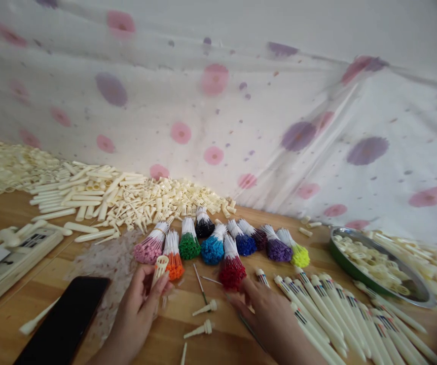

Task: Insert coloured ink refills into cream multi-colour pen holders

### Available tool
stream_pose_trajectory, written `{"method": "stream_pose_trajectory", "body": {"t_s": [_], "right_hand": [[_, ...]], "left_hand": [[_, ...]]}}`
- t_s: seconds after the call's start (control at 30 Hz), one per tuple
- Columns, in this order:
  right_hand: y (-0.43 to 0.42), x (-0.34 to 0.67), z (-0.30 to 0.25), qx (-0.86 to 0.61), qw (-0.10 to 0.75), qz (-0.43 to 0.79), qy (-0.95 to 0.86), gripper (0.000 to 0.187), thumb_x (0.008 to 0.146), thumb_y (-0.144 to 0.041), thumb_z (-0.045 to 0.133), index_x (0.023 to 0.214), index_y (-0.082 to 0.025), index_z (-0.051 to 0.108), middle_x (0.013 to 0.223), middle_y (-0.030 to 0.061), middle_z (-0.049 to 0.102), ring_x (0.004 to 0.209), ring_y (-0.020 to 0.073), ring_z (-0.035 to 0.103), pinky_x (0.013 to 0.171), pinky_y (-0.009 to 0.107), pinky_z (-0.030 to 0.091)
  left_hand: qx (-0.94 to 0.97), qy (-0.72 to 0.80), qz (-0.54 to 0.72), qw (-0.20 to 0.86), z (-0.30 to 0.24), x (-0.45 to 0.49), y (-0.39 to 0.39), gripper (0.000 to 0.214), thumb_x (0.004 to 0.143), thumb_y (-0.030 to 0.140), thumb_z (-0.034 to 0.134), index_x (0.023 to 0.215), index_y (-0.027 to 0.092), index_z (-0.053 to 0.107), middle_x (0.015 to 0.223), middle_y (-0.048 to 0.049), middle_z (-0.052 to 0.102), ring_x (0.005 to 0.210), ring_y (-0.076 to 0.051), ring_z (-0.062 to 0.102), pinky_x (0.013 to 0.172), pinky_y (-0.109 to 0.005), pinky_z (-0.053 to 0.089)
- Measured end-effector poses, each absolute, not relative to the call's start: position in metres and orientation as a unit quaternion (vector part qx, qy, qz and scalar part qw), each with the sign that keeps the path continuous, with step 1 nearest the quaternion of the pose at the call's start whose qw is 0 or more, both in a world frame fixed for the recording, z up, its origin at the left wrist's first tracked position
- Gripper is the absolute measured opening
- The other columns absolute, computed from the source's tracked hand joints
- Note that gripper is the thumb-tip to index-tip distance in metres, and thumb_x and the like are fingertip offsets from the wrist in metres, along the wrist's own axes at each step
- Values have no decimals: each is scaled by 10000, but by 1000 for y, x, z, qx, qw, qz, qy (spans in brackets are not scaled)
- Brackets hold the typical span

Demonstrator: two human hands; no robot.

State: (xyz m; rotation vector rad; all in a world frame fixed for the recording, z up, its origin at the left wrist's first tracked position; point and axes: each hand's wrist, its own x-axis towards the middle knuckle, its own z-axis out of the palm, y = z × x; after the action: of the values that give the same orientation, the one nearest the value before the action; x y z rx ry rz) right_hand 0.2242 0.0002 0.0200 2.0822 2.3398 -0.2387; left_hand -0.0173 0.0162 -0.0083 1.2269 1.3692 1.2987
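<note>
Cream tube [160, 266] pinched in my left hand [141, 294].
It tilts near the orange bundle [173, 253]; my right hand [266, 308] is at the red bundle [232, 267] (grasping or not, I cannot tell).

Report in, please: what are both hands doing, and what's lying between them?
Left hand: gripping cream slotted piece. Right hand: at dark red bundle, touch unclear. Between them: two cream pointed pieces, plus thin rods.
</note>
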Motion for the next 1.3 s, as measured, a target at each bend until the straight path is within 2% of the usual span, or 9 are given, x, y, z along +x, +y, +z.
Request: {"method": "stream_pose_trajectory", "body": {"t_s": [0.1, 0.13, 0.27, 0.37, 0.53, 0.77, 0.97, 1.17, 1.3], "right_hand": [[16, 197, 34, 643, -90, -97, 754, 131, 869, -299, 512, 869, -184, 576, 802, 64, 683, 767, 222, 645, 599, 258, 390], [23, 187, 36, 634, -111, -125, 755, 132, 860, -273, 517, 923, -176, 579, 820, 66, 685, 781, 219, 640, 607, 256, 390], [54, 157, 33, 617, -129, -149, 762, 389, 832, -216, 502, 1215, -145, 487, 953, 76, 685, 829, 198, 634, 660, 247, 404], [72, 151, 28, 608, -128, -162, 766, 488, 796, -153, 470, 1282, -123, 444, 1003, 89, 681, 862, 195, 633, 689, 242, 405], [84, 154, 28, 602, -108, -169, 773, 479, 763, -99, 403, 1220, -168, 527, 987, 83, 695, 860, 203, 637, 671, 249, 390], [86, 153, 34, 592, -78, -177, 782, 540, 737, -166, 454, 1276, -168, 475, 905, 67, 708, 764, 208, 633, 595, 248, 356], [98, 152, 31, 585, -75, -178, 788, 387, 793, -96, 362, 1080, -155, 614, 1003, 93, 689, 886, 198, 616, 657, 242, 344], [92, 150, 35, 582, -73, -174, 791, 293, 715, -155, 489, 982, -160, 611, 823, 56, 704, 701, 185, 616, 535, 231, 290], [93, 147, 36, 587, -76, -168, 788, 268, 753, -130, 443, 950, -152, 623, 838, 73, 709, 723, 188, 628, 549, 233, 291]], "left_hand": [[507, 540, 513, 433, -11, -18, 14, 316, 731, 539, 613, 820, 241, 555, 724, 9, 715, 683, -181, 678, 655, -242, 539], [511, 538, 510, 434, -12, -19, 14, 301, 738, 523, 614, 829, 241, 555, 742, 7, 718, 691, -181, 678, 662, -243, 539], [521, 536, 502, 434, -13, -20, 15, 259, 755, 484, 612, 833, 243, 560, 750, 8, 715, 696, -188, 679, 654, -247, 537], [522, 532, 500, 442, -14, -20, 16, 245, 744, 477, 624, 806, 246, 566, 718, 17, 709, 680, -192, 678, 637, -246, 535], [521, 524, 499, 454, -17, -18, 15, 255, 746, 484, 617, 812, 241, 571, 749, 13, 705, 716, -201, 677, 654, -254, 530], [527, 522, 502, 445, -19, -13, 14, 274, 750, 484, 614, 799, 216, 580, 714, 1, 689, 676, -194, 660, 623, -249, 516], [523, 522, 516, 433, -17, -9, 13, 242, 752, 456, 626, 759, 219, 580, 660, 14, 666, 627, -178, 634, 587, -236, 498], [489, 497, 556, 452, -27, -5, 12, 253, 745, 469, 633, 765, 222, 581, 708, 4, 666, 674, -188, 638, 649, -273, 521], [495, 494, 556, 450, -31, -5, 13, 272, 743, 489, 625, 765, 222, 583, 713, -3, 669, 664, -190, 636, 636, -274, 524]]}}
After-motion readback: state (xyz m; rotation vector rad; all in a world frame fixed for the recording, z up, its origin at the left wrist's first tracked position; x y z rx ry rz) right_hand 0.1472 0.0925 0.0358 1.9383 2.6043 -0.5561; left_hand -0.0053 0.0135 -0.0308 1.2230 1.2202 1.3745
